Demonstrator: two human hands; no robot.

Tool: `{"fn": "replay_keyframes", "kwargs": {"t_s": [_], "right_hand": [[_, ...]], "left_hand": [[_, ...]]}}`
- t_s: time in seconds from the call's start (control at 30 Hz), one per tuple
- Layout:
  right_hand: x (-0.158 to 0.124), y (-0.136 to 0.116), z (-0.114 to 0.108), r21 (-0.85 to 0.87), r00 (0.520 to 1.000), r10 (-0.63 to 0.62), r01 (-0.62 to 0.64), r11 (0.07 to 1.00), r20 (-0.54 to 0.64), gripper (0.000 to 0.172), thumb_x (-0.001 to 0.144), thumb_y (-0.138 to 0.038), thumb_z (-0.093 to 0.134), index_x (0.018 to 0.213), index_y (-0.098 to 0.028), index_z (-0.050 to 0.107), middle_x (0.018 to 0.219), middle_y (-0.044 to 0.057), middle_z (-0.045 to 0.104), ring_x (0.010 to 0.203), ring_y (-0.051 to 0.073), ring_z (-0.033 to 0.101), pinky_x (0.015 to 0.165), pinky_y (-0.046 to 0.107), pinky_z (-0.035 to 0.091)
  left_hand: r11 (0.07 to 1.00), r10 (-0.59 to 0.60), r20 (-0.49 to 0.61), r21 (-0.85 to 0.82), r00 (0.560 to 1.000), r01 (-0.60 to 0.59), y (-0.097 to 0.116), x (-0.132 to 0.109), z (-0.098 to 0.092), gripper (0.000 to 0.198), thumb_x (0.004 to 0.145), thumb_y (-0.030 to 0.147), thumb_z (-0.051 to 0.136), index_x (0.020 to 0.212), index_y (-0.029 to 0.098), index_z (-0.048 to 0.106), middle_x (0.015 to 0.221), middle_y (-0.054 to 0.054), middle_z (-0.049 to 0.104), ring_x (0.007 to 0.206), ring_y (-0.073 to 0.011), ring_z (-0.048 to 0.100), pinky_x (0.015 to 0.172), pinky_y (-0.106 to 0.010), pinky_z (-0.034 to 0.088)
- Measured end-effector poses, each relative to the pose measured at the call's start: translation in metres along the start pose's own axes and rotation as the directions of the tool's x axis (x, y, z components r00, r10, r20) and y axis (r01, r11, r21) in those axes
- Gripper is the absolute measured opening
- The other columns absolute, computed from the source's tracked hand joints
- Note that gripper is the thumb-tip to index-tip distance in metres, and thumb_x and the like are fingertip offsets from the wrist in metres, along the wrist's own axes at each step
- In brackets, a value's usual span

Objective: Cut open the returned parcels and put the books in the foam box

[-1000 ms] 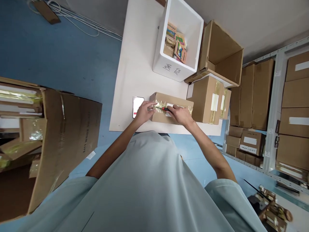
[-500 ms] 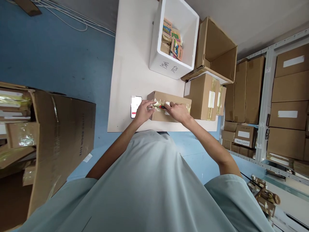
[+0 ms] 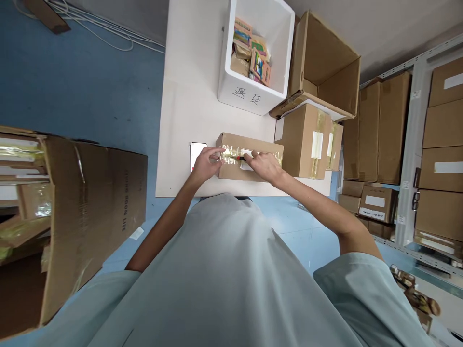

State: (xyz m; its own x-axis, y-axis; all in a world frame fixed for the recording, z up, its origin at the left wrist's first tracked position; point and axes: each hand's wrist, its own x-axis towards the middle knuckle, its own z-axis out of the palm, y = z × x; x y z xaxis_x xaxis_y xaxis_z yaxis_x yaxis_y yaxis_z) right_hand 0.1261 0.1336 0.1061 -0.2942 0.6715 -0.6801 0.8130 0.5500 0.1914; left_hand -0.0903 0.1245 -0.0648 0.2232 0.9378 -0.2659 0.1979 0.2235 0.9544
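- Blue floor (image 3: 108, 91), white table (image 3: 188, 96) in front of me, metal shelving (image 3: 412, 144) with stacked brown boxes (image 3: 387, 125) off to the right.
- Long carton (image 3: 231, 172) lies flat near the table's front edge, between my hands. Clear yellowish tape (image 3: 227, 150) runs along its top; white label (image 3: 245, 166) there too, partly under my right hand.
- Right hand (image 3: 265, 166): fingers clenched around a slim red-and-black tool (image 3: 240, 158) — mostly hidden in my grip, front end pointing left over the tape.
- Left hand (image 3: 207, 165): at the carton's left end, fingers bent, thumb and forefinger apart. Can't tell if they're pinching the tape or only resting there.
- Phone (image 3: 197, 152) on the table just left of the carton, screen lit, partly behind my left hand.
- Right of the carton: a larger taped box (image 3: 292, 140), with another taped box (image 3: 336, 147) beyond it.
- Farther back: white foam bin (image 3: 249, 89) with colourful packs (image 3: 260, 65) inside — open brown box (image 3: 333, 48) beside it.
- Floor, left: big carton (image 3: 104, 193), smaller taped parcels (image 3: 34, 200) in it.
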Motion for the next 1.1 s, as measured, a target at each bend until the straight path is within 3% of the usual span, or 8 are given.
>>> {"fn": "replay_keyframes", "kwargs": {"t_s": [0.13, 0.27, 0.43, 0.67, 0.87, 0.93, 1.0, 1.1], "right_hand": [[-0.011, 0.024, 0.014, 0.023, 1.0, 0.011, -0.012, 1.0, 0.017, 0.043, 0.115, -0.009, 0.036, 0.148, -0.012, 0.064, 0.133, 0.026, 0.075, 0.112, 0.032, 0.08, 0.085, 0.036, 0.054], [-0.041, 0.077, 0.04, 0.032, 0.993, 0.071, -0.074, 0.997, 0.091, 0.045, 0.111, -0.004, 0.038, 0.142, -0.01, 0.071, 0.129, 0.025, 0.078, 0.113, 0.031, 0.08, 0.084, 0.036, 0.052], [-0.075, 0.137, 0.082, 0.018, 0.986, 0.138, -0.14, 0.99, 0.094, 0.045, 0.108, 0.0, 0.039, 0.135, -0.013, 0.073, 0.125, 0.023, 0.079, 0.108, 0.03, 0.079, 0.079, 0.035, 0.046], [-0.081, 0.159, 0.101, 0.077, 0.994, 0.065, -0.072, 0.994, 0.091, 0.045, 0.104, 0.003, 0.045, 0.137, -0.012, 0.071, 0.126, 0.023, 0.077, 0.11, 0.03, 0.078, 0.074, 0.033, 0.043], [-0.089, 0.17, 0.109, 0.133, 0.997, 0.008, -0.019, 0.991, 0.079, 0.049, 0.099, 0.009, 0.043, 0.133, -0.011, 0.073, 0.12, 0.021, 0.079, 0.102, 0.028, 0.079, 0.072, 0.033, 0.044], [-0.087, 0.173, 0.113, 0.148, 0.998, -0.014, 0.006, 0.989, 0.056, 0.049, 0.098, 0.009, 0.045, 0.132, -0.01, 0.074, 0.12, 0.022, 0.079, 0.103, 0.029, 0.079, 0.073, 0.033, 0.045], [-0.083, 0.175, 0.118, 0.168, 0.999, -0.029, 0.023, 0.986, 0.033, 0.047, 0.099, 0.008, 0.047, 0.131, -0.011, 0.075, 0.121, 0.022, 0.08, 0.103, 0.03, 0.079, 0.074, 0.033, 0.046], [-0.082, 0.177, 0.123, 0.201, 0.999, -0.032, 0.031, 0.979, 0.003, 0.044, 0.1, 0.004, 0.05, 0.131, -0.013, 0.076, 0.122, 0.022, 0.08, 0.099, 0.03, 0.079, 0.076, 0.035, 0.047]], "left_hand": [[0.999, -0.023, -0.035, 0.039, 0.999, 0.024, 0.006, -0.005, 0.0, 0.046, 0.088, 0.034, 0.077, 0.133, 0.024, 0.082, 0.142, -0.012, 0.067, 0.106, -0.0239, 0.075, 0.094, -0.04, 0.068], [0.996, -0.048, -0.089, 0.071, 0.995, 0.054, 0.009, -0.006, 0.003, 0.048, 0.087, 0.04, 0.079, 0.132, 0.025, 0.082, 0.145, -0.011, 0.069, 0.109, -0.0255, 0.076, 0.095, -0.041, 0.069], [0.991, -0.083, -0.164, 0.088, 0.983, 0.098, 0.009, -0.003, 0.013, 0.051, 0.084, 0.042, 0.079, 0.131, 0.023, 0.082, 0.145, -0.013, 0.073, 0.107, -0.0265, 0.077, 0.091, -0.04, 0.07], [0.968, -0.076, -0.327, 0.2, 0.942, 0.148, 0.022, -0.014, 0.034, 0.046, 0.09, 0.039, 0.071, 0.131, 0.022, 0.079, 0.144, -0.013, 0.076, 0.106, -0.024, 0.077, 0.095, -0.039, 0.068], [0.931, -0.059, -0.402, 0.307, 0.914, 0.195, 0.031, -0.022, 0.045, 0.046, 0.096, 0.039, 0.067, 0.137, 0.021, 0.077, 0.146, -0.015, 0.074, 0.117, -0.0302, 0.077, 0.107, -0.05, 0.066], [0.889, 0.01, -0.419, 0.42, 0.908, 0.185, 0.035, -0.021, 0.054, 0.044, 0.099, 0.039, 0.064, 0.137, 0.02, 0.077, 0.15, -0.017, 0.071, 0.134, -0.0359, 0.071, 0.121, -0.057, 0.058], [0.828, 0.089, -0.413, 0.536, 0.906, 0.163, 0.039, -0.019, 0.071, 0.047, 0.105, 0.043, 0.061, 0.143, 0.018, 0.073, 0.16, -0.02, 0.063, 0.157, -0.0411, 0.054, 0.137, -0.063, 0.039], [0.79, 0.128, -0.362, 0.6, 0.923, 0.126, 0.041, -0.015, 0.103, 0.078, 0.108, 0.059, 0.058, 0.167, 0.008, 0.049, 0.183, -0.026, 0.034, 0.177, -0.0441, 0.018, 0.146, -0.065, 0.012]]}}
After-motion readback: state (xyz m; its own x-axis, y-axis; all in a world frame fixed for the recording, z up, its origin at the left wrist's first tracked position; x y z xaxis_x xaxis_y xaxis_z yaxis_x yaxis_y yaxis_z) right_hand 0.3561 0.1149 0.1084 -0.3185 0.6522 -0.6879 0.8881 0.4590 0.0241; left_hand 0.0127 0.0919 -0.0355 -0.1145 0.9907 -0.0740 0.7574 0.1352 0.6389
